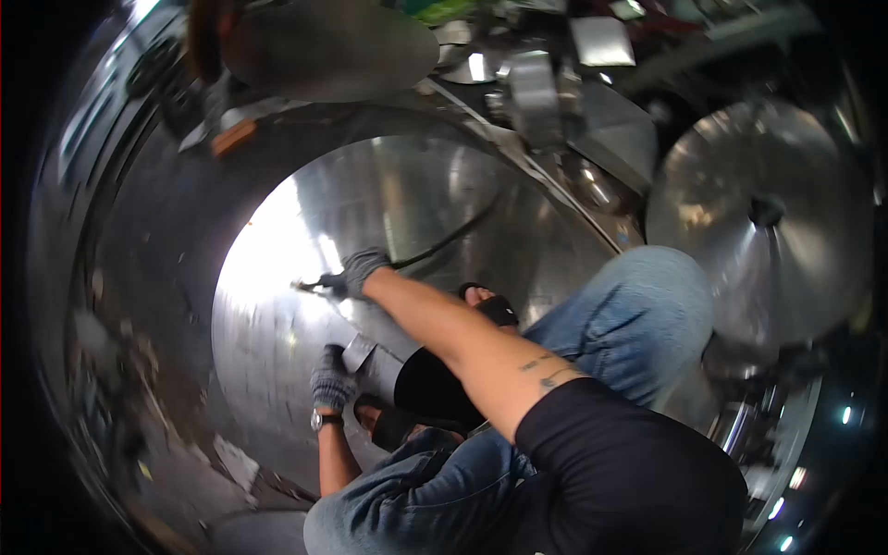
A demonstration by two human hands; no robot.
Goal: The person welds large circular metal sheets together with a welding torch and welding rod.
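A large round, shiny metal sheet (268, 361) lies under my hands and feet. My right hand (365, 268), in a grey knit glove, is closed round a welding torch (319, 285), whose narrow tip points left, low over the sheet. From it a dark cable (453, 239) runs back to the right across the metal. Nearer to me, my left hand (331, 379), gloved and with a watch at the wrist, grips the left end of a small bent metal piece (375, 367). Its fingers are partly hidden, and blur softens both hands.
My sandalled feet (393, 425) rest on the sheet, close to my left hand. At the right stands a metal disc (740, 268) with a dark centre hole. Metal scraps and parts (546, 92) crowd the back, beside an orange block (233, 137) on the dark floor (139, 250).
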